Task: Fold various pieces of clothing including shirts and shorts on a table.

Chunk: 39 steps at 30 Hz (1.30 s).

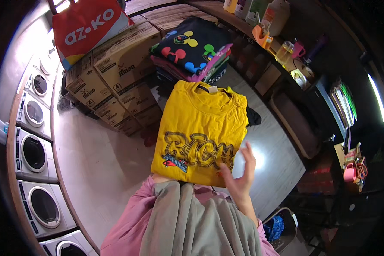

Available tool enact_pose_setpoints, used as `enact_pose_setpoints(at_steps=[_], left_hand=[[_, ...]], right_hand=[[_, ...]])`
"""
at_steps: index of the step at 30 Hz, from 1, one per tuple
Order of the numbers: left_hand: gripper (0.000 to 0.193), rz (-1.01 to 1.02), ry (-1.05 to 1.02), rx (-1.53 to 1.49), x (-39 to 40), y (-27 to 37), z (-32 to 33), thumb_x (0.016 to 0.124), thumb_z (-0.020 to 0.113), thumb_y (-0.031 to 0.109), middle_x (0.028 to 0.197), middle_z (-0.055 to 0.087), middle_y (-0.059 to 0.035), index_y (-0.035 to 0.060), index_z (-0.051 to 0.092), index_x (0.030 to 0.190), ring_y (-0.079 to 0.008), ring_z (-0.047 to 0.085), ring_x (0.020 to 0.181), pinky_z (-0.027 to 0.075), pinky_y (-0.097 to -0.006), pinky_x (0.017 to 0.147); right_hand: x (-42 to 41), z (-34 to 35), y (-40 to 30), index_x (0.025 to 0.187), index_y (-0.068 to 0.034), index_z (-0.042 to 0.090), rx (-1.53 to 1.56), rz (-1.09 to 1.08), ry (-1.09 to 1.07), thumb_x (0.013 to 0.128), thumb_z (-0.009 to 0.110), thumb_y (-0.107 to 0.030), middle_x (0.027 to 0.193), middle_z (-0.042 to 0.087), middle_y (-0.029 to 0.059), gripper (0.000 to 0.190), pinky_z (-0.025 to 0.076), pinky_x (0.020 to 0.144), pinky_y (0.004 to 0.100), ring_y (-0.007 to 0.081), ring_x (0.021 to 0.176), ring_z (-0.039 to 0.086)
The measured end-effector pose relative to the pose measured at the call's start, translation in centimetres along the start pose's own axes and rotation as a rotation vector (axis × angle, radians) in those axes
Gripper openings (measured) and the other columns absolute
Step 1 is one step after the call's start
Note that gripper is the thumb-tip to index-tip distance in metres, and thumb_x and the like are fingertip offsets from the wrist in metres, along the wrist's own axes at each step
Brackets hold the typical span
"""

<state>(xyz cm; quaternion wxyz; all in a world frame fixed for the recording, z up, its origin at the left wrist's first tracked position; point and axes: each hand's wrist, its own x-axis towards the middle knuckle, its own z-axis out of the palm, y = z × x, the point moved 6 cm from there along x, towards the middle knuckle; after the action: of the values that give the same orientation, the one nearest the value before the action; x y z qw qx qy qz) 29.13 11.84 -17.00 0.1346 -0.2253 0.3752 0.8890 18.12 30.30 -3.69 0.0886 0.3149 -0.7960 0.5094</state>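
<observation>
A folded yellow T-shirt (200, 118) with dark outlined lettering and a small skateboard print is held before me, collar away from my body. My left hand (162, 179) goes under its near left edge; only the wrist part shows, and the fingers are hidden beneath the cloth. At the shirt's lower right, my right hand (241, 179) has its fingers spread, with the thumb over the front of the print. Beyond the collar, a stack of folded clothes (192, 48) rests on the grey table (275, 160), topped by a black garment with colourful mouse-head prints.
Cardboard cartons (124, 70) are piled at the far left under a red bag (89, 28). Front-loading machines (35, 153) line the left wall. A shelf at right carries bottles (277, 16) and a jug (284, 52). A basket (286, 238) with blue cloth stands at lower right.
</observation>
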Motion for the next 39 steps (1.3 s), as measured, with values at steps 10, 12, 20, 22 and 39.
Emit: enact_pose_setpoints(at_steps=[10,12,20,22,39], left_hand=[[0.095,0.237,-0.079,0.146,7.6,20.7,-0.1,0.085,0.024,0.078,0.14,0.042,-0.0157,0.0019,0.036,0.14,-0.026,0.044,0.125,0.035,-0.0381,0.105],[0.095,0.269,-0.097,0.17,8.8,25.0,-0.6,0.085,0.023,0.077,0.139,0.044,-0.016,0.0013,0.037,0.139,-0.0259,0.046,0.123,0.036,-0.0378,0.104],[0.095,0.372,-0.183,0.291,16.2,50.2,-1.5,0.085,0.022,0.077,0.134,0.05,-0.0171,-0.0009,0.041,0.137,-0.0254,0.053,0.118,0.04,-0.0369,0.102],[0.095,0.386,-0.217,0.322,17.3,51.5,-0.7,0.086,0.022,0.077,0.133,0.051,-0.0174,-0.0015,0.041,0.136,-0.0253,0.054,0.117,0.041,-0.0366,0.101],[0.042,0.502,-0.097,0.608,20.3,48.0,-9.5,0.091,0.059,0.009,0.111,0.061,-0.0056,-0.0032,0.044,0.129,-0.0102,0.059,0.097,0.048,-0.0258,0.086]], right_hand=[[9.1,10.5,1.5,0.121,0.003,0.049,0.621,0.393,-0.039,0.093,0.057,-0.01,0.114,0.059,0.0072,0.032,0.045,0.087,0.0272,0.0129,0.102,0.056],[13.5,10.3,0.2,0.115,0.004,0.051,0.502,0.346,0.061,0.094,0.055,-0.01,0.108,0.06,0.0057,0.026,0.044,0.085,0.0245,0.0108,0.096,0.056],[32.3,12.7,-2.0,0.103,0.003,0.057,0.522,0.236,0.246,0.097,0.054,-0.019,0.087,0.06,-0.0014,0.023,0.043,0.068,0.0202,0.0037,0.076,0.052],[33.7,15.2,2.5,0.102,0.003,0.059,0.566,0.297,0.208,0.096,0.056,-0.019,0.091,0.063,0.0005,0.023,0.045,0.071,0.0221,0.0058,0.08,0.055],[30.7,21.4,6.8,0.1,0.001,0.057,0.481,0.603,0.104,0.095,0.057,-0.014,0.088,0.063,-0.0007,0.016,0.044,0.064,0.0198,0.0038,0.075,0.055]])
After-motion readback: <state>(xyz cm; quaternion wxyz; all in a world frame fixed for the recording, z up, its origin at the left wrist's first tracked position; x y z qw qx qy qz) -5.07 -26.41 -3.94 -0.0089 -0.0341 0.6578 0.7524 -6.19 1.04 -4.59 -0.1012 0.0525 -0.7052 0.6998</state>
